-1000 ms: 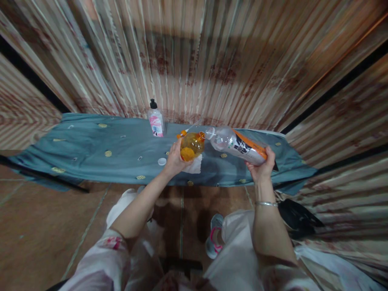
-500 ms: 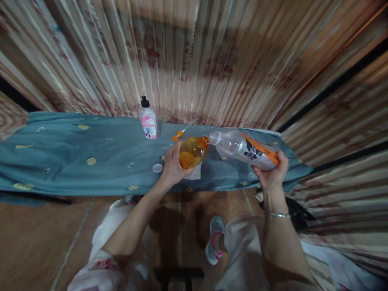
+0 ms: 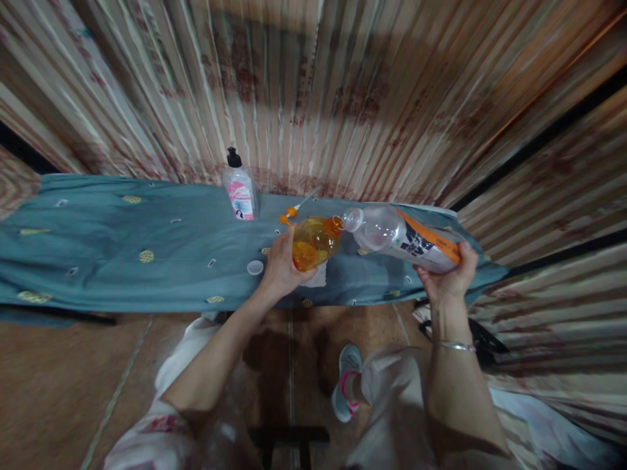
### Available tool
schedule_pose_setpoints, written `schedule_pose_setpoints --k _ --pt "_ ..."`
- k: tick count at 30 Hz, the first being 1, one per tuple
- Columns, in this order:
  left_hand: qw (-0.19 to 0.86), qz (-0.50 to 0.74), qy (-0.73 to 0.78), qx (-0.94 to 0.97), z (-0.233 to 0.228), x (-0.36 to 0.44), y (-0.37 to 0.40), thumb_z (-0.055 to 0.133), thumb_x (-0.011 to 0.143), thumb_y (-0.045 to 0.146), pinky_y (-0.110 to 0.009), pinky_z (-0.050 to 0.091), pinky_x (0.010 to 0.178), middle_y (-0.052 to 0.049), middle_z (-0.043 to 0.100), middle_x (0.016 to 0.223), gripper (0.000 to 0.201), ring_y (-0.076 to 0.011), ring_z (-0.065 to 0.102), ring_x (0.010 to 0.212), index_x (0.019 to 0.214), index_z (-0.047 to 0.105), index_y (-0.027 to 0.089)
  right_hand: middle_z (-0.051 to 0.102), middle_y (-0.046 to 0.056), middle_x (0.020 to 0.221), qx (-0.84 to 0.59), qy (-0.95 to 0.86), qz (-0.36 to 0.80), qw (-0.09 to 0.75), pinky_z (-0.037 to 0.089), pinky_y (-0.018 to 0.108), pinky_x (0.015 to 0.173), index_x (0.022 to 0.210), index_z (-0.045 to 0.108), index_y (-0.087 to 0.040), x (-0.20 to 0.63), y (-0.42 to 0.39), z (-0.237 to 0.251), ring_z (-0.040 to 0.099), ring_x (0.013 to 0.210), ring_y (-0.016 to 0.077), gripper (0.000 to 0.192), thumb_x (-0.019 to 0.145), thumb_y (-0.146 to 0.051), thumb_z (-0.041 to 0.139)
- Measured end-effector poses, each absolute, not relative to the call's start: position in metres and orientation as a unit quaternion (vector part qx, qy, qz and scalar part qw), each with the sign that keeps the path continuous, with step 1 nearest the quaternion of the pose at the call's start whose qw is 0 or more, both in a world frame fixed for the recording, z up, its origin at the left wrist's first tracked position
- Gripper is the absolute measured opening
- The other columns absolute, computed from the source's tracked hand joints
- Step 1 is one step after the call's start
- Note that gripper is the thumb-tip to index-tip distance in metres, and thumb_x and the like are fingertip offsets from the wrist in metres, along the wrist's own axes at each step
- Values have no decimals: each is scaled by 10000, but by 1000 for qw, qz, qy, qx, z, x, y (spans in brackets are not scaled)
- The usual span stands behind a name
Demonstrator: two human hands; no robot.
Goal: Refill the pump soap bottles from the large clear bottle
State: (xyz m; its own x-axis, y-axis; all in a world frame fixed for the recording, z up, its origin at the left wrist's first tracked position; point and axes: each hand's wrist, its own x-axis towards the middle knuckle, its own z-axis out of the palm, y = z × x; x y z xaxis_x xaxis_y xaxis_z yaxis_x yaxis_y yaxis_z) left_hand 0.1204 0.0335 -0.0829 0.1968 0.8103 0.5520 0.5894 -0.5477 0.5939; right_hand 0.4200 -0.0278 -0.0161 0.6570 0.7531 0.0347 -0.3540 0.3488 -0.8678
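View from a head-worn camera, looking down at a person's two bare arms stretched out over a long table (image 3: 98, 261) covered in a grey-blue cloth, with striped curtains behind it

The left hand (image 3: 281, 267) is wrapped around a small rounded bottle of amber liquid (image 3: 313, 243), held just above the table's near edge and tipped so its orange neck points to the right. The right hand (image 3: 448, 281), a thin bangle (image 3: 455, 346) on its wrist, grips the base end of a larger clear plastic bottle (image 3: 392, 235) with an orange and black label. This bottle lies nearly on its side in the air, mouth pointing left. The two bottle mouths meet, or very nearly meet, above the cloth; whether liquid is flowing cannot be made out

On the table beneath the amber bottle lies a white tissue (image 3: 316, 277). Just left of the left hand sits a small white cap (image 3: 255, 267). Behind the bottles lies an orange pump nozzle with a long tube (image 3: 294, 210), and further left a pump dispenser with a pink label (image 3: 239, 189) stands upright near the curtain

As a judgement, pouring well here depends on keeping the two mouths lined up and touching, raising the giving bottle slowly so the stream stays thin, and holding both bottles over the tissue to catch drips
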Motion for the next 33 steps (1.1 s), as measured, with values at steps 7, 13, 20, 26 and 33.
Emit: schedule_pose_setpoints --k 7,13,20,26,33 --pt "132 431 459 765 -83 123 36 855 523 272 -520 429 1015 -163 506 1329 1081 -373 515 1195 1416 252 186 613 -6 710 -465 -254 326 783 391 222 309 937 644 -185 423 -28 -16 519 474 115 433 694 -531 547" --pt "144 421 470 763 -82 126 37 866 512 296 -548 423 1012 -151 503 1329 1109 -379 498 1213 1430 250 210 617 -17 718 -465 -248 321 787 416 221 321 922 640 -208 428 -30 -16 539 490 116 401 679 -517 559" --pt "147 409 470 769 -81 127 39 832 530 295 -549 408 1026 -171 504 1326 1075 -388 491 1218 1428 252 170 596 -22 693 -472 -241 322 785 398 207 316 870 626 -211 429 -31 -16 534 485 109 396 666 -544 563" --pt "142 410 472 767 -83 128 38 818 541 284 -551 406 1030 -150 509 1321 1047 -375 479 1230 1423 263 189 581 -20 684 -484 -244 310 781 388 213 301 841 622 -201 430 -34 -17 528 477 112 400 650 -547 559" --pt "146 422 469 762 -85 130 39 835 521 289 -551 401 1032 -147 515 1321 1056 -386 501 1190 1419 283 230 607 -23 696 -483 -255 307 779 403 219 307 862 640 -212 434 -36 -18 526 473 109 394 667 -539 540"
